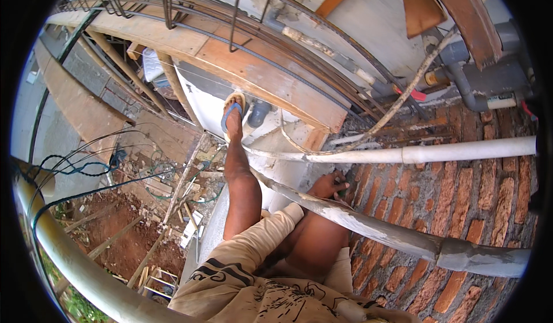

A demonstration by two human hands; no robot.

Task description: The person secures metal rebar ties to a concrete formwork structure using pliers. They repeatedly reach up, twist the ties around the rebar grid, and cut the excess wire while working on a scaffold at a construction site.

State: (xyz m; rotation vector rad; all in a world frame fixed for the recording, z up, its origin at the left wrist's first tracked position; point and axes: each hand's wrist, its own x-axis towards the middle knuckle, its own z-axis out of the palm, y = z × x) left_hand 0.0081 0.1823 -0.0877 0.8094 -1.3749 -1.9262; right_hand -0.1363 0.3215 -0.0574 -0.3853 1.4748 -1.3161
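Note:
My right hand (330, 186) is low beside the brick wall (397, 208), just past the grey pipe (368, 226) that crosses over my bent leg. Its fingers are curled together close to the wall; whatever they may hold is too small and shaded to make out. A white pipe (438, 151) runs above the hand. My left hand does not show anywhere. One of my legs stretches forward, its foot in a flip-flop (226, 118) on a narrow pale ledge, next to a grey pipe end (259, 114).
Wooden formwork boards (247, 72) with steel bars (299, 49) lie ahead. Grey plumbing pipes (461, 72) stand at the far right. To the left the ledge drops to rubble-strewn ground (121, 231). A thick pole (75, 259) with blue rope (75, 170) curves along the left edge.

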